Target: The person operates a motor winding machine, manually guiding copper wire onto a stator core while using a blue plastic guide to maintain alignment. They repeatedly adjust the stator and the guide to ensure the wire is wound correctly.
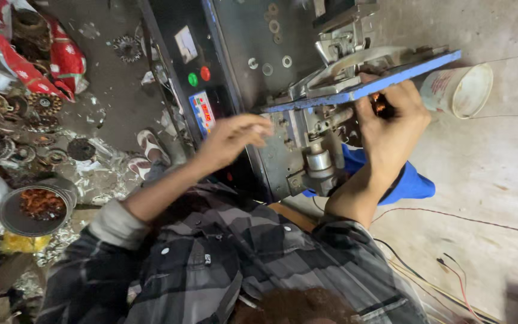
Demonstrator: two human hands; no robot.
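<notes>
Under the blue plate of the winding machine, our right hand is clamped on a copper coil; our left hand hovers open nearby. Fingers could get pinched there, we judge.

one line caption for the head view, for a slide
Right hand grips a copper-wound part at a blue-edged machine; left hand hovers open.

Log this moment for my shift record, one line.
left hand: open, by control panel | right hand: gripping coppery part under blue plate
</notes>
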